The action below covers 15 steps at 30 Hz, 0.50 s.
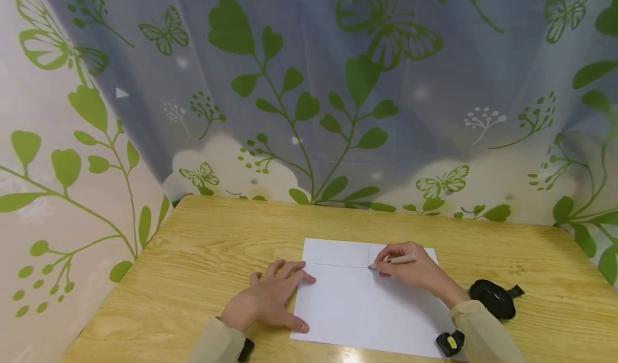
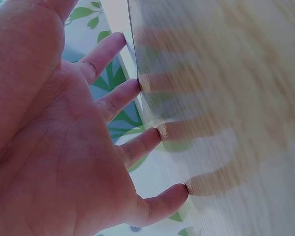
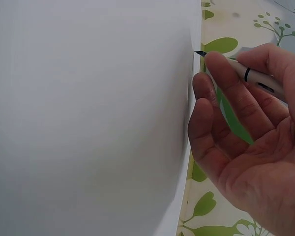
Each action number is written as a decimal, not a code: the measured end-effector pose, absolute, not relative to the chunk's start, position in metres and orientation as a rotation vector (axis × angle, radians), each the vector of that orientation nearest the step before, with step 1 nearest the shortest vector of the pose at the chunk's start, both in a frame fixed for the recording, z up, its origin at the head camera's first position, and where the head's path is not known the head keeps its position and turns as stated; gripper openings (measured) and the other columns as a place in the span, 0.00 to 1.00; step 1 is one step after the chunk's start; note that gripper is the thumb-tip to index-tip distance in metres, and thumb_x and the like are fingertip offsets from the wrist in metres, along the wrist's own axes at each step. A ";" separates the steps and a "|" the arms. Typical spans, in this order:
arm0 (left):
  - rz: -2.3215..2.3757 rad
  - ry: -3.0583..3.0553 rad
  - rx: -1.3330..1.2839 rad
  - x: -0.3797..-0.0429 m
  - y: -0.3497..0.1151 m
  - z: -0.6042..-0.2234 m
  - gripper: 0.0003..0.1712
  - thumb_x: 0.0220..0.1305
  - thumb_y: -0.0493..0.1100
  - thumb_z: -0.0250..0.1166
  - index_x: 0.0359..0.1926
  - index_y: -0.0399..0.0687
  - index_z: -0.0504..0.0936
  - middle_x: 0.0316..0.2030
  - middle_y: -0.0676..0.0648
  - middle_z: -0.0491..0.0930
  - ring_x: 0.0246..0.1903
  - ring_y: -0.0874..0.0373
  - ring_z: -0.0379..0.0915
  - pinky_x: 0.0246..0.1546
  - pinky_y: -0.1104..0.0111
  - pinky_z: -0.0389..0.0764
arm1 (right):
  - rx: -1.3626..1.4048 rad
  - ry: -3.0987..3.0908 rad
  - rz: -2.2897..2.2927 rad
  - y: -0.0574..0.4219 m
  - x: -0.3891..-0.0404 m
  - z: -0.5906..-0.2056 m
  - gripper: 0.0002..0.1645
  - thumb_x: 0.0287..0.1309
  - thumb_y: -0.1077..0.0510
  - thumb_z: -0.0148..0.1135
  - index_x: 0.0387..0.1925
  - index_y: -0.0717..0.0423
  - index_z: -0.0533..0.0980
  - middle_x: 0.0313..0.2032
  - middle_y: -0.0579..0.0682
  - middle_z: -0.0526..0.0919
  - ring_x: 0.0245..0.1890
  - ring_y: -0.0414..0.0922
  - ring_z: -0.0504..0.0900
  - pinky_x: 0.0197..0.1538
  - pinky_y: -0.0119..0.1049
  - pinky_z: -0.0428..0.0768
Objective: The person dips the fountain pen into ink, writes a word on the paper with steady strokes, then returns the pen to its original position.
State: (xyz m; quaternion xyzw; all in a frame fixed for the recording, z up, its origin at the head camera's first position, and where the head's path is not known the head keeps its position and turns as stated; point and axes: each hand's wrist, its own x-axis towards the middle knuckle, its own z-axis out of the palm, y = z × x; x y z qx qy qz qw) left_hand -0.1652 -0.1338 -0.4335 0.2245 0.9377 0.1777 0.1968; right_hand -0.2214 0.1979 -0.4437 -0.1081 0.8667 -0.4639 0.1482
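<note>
A white sheet of paper [image 1: 357, 309] lies on the wooden table, with a thin horizontal line [image 1: 338, 265] and a shorter upright line drawn near its far edge. My left hand [image 1: 272, 298] is spread at the sheet's left side, thumb and index fingertip on the paper, the other fingers over the wood. In the left wrist view its fingertips [image 2: 174, 194] touch the glossy tabletop. My right hand [image 1: 410, 269] pinches a pale pen [image 3: 263, 81] with a black ring and dark pointed tip. That tip meets the paper where the two lines join.
Right of the sheet sits a rounded black object [image 1: 492, 298] with a short strap. A small black device [image 1: 450, 343] shows by the right sleeve, over the paper's near corner. Behind the wooden table [image 1: 217, 234] hangs a leaf-and-butterfly patterned curtain [image 1: 289, 138].
</note>
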 end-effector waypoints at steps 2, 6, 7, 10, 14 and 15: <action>0.498 2.627 0.630 -0.165 -0.134 -0.434 0.49 0.49 0.68 0.77 0.69 0.66 0.67 0.79 0.50 0.51 0.77 0.33 0.43 0.59 0.20 0.54 | -0.312 2.496 -1.330 0.198 -0.221 -0.443 0.10 0.64 0.53 0.68 0.40 0.56 0.85 0.30 0.48 0.87 0.29 0.45 0.82 0.31 0.32 0.76; 0.496 2.630 0.630 -0.166 -0.134 -0.435 0.49 0.49 0.68 0.77 0.69 0.66 0.67 0.79 0.50 0.51 0.77 0.33 0.44 0.59 0.20 0.55 | -0.319 2.485 -1.330 0.198 -0.220 -0.443 0.11 0.64 0.53 0.68 0.40 0.57 0.85 0.30 0.48 0.87 0.28 0.44 0.82 0.30 0.32 0.76; 0.493 2.632 0.631 -0.166 -0.134 -0.435 0.49 0.49 0.68 0.77 0.69 0.66 0.67 0.79 0.50 0.51 0.77 0.33 0.44 0.59 0.20 0.55 | -0.320 2.481 -1.330 0.198 -0.220 -0.443 0.11 0.64 0.53 0.68 0.40 0.57 0.85 0.29 0.48 0.87 0.28 0.44 0.82 0.30 0.32 0.76; 0.489 2.632 0.633 -0.165 -0.134 -0.435 0.49 0.49 0.68 0.77 0.69 0.66 0.67 0.79 0.50 0.51 0.77 0.34 0.44 0.59 0.21 0.55 | -0.322 2.476 -1.325 0.198 -0.219 -0.442 0.11 0.64 0.52 0.69 0.39 0.56 0.85 0.28 0.48 0.87 0.26 0.43 0.80 0.29 0.32 0.75; 0.489 2.629 0.632 -0.165 -0.134 -0.434 0.49 0.49 0.68 0.77 0.69 0.66 0.67 0.79 0.50 0.51 0.77 0.34 0.44 0.59 0.21 0.56 | -0.336 2.474 -1.310 0.197 -0.218 -0.442 0.12 0.64 0.51 0.69 0.39 0.56 0.85 0.28 0.48 0.87 0.26 0.43 0.80 0.28 0.32 0.73; 0.491 2.628 0.631 -0.165 -0.133 -0.433 0.49 0.49 0.68 0.77 0.69 0.66 0.67 0.79 0.50 0.51 0.77 0.34 0.44 0.59 0.21 0.56 | -0.341 2.473 -1.307 0.197 -0.218 -0.441 0.12 0.64 0.51 0.69 0.39 0.56 0.85 0.28 0.48 0.88 0.26 0.43 0.80 0.28 0.32 0.73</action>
